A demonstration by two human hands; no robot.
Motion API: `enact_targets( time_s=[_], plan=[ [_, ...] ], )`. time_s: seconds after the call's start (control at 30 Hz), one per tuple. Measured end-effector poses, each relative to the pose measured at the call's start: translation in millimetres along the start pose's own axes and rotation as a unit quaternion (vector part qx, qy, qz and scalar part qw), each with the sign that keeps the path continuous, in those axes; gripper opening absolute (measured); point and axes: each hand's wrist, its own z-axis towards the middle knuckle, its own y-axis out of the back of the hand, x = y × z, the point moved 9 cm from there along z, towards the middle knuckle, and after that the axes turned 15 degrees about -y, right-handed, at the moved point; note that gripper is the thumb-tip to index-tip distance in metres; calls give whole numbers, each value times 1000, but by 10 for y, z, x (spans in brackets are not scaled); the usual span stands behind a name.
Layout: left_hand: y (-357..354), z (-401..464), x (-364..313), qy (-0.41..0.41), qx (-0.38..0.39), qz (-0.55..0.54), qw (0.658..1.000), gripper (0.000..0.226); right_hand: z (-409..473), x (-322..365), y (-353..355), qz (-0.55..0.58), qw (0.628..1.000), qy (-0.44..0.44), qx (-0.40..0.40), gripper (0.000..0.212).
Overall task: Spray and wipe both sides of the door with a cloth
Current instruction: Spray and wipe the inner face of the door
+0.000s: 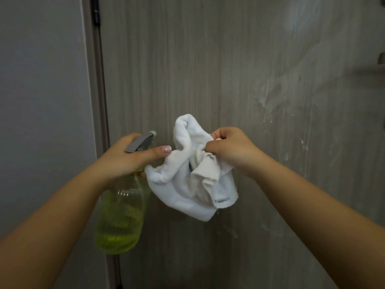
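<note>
A grey-brown wood-grain door [229,59] fills the view straight ahead, with wet streaks and droplets on its right half. My left hand [127,157] grips the neck of a clear spray bottle [119,217] of yellow-green liquid, whose grey trigger head sticks out above my fingers. Its thumb also pinches the left edge of a crumpled white cloth [187,184]. My right hand [231,151] is closed on the cloth's upper right part. The cloth hangs bunched between both hands, just in front of the door.
A pale grey wall [41,101] stands on the left, beside the door frame and a dark hinge [95,11] at the top. A metal door handle [381,59] shows at the right edge.
</note>
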Motion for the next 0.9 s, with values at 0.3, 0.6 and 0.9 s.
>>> enact_targets(
  time_s=[0.3, 0.6, 0.9],
  plan=[
    [-242, -3, 95, 13, 42, -45, 998, 68, -135, -3, -448, -26, 995, 15, 92, 15],
    [-543, -147, 232, 40, 56, -58, 996, 44, 154, -346, -397, 192, 941, -204, 190, 24],
    [-483, -318, 695, 258, -114, -242, 928, 22, -39, -690, -815, 166, 891, -206, 368, 51]
  ],
)
